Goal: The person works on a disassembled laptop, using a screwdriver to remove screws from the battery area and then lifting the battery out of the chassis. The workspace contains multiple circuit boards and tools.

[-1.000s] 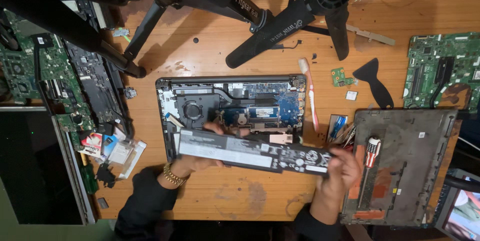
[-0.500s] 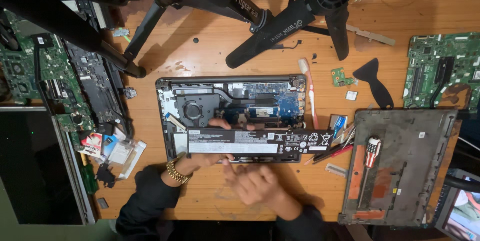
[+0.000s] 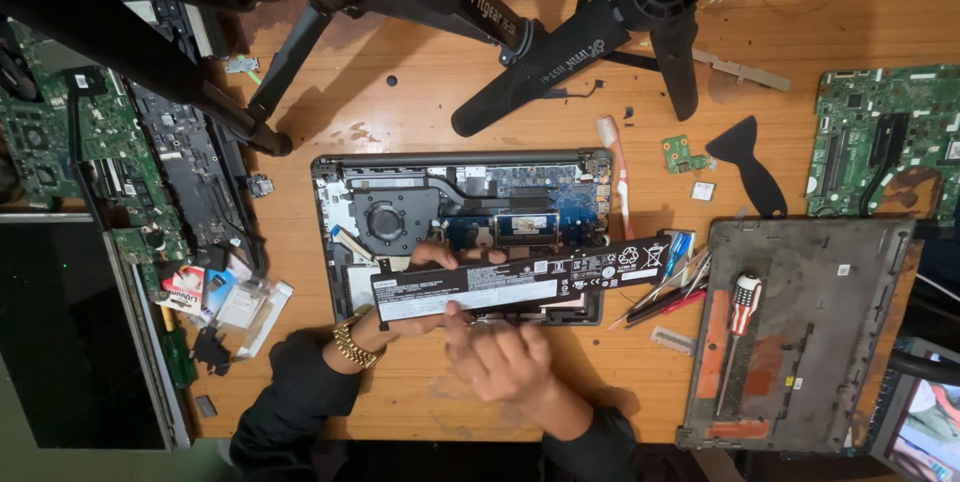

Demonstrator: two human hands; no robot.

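Observation:
A laptop with its bottom cover off [image 3: 460, 204] lies open-side up on the wooden table, showing its fan, heat pipe and boards. A long black battery pack [image 3: 520, 278] is held tilted over the laptop's near edge, its right end sticking out past the case. My left hand [image 3: 425, 287], with a gold watch band at the wrist, grips the pack's left end. My right hand [image 3: 495, 357] sits just below the pack's middle, fingers curled, one fingertip touching its lower edge.
Tripod legs [image 3: 520, 52] cross the far side. The removed grey bottom cover [image 3: 800, 332] with a screwdriver [image 3: 738, 317] lies right. Green circuit boards [image 3: 880, 137] sit far right and left [image 3: 50, 142]. A toothbrush [image 3: 618, 172], black pry tool [image 3: 748, 167] and loose tools [image 3: 665, 292] lie nearby.
My right hand let go of the battery's right end and moved left to below its middle. The battery's left end lifted and shifted right, so it now lies tilted.

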